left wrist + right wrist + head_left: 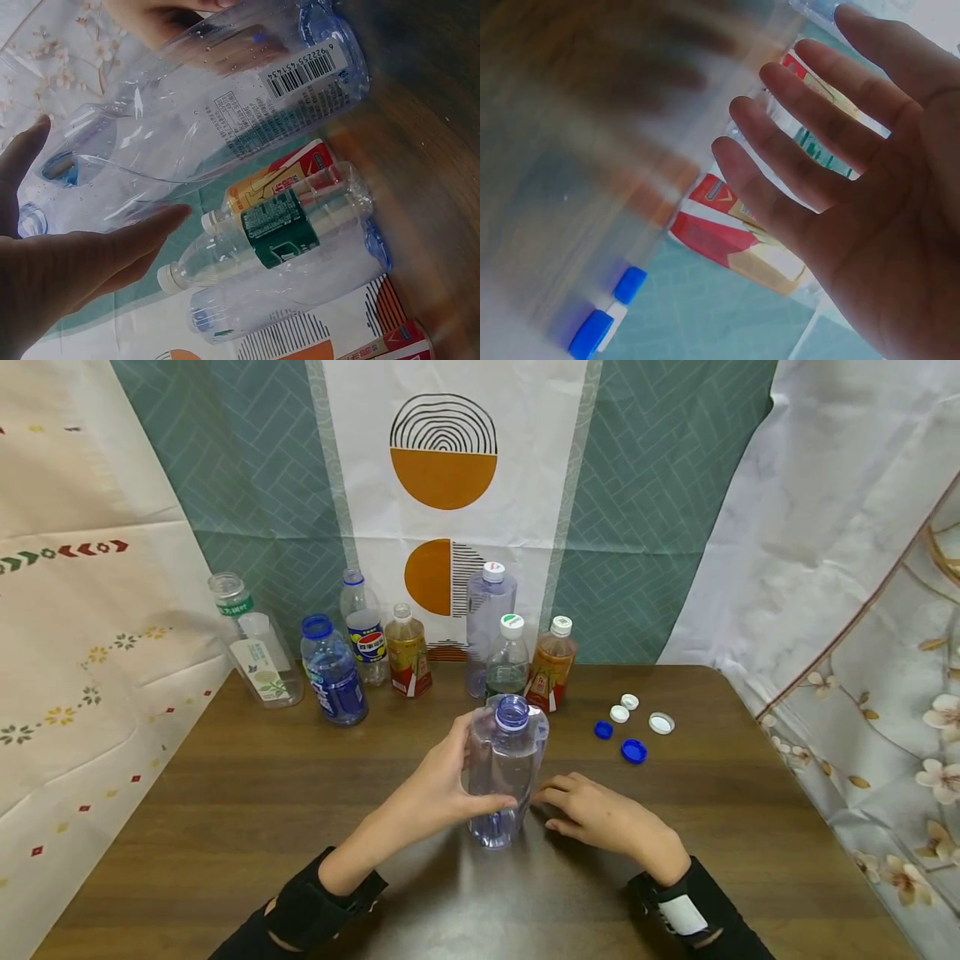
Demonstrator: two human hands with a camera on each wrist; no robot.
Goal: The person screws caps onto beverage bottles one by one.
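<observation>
A large clear plastic bottle [504,768] with an uncapped bluish neck stands on the table in front of me. My left hand [453,777] holds it from the left side, thumb across the near face and fingers around the far side. A barcode label [304,71] shows on the bottle in the left wrist view. Just right of its base is my right hand [600,814], low over the tabletop. Its fingers are spread and nearly straight in the right wrist view, with nothing held in the palm [900,217].
Behind stand capped bottles: a tall clear one [491,610], a green-labelled one [507,652] and an amber drink [552,664]. Uncapped ones [266,664] stand back left. Several loose blue and white caps [633,751] lie to the right on the wooden table [247,802].
</observation>
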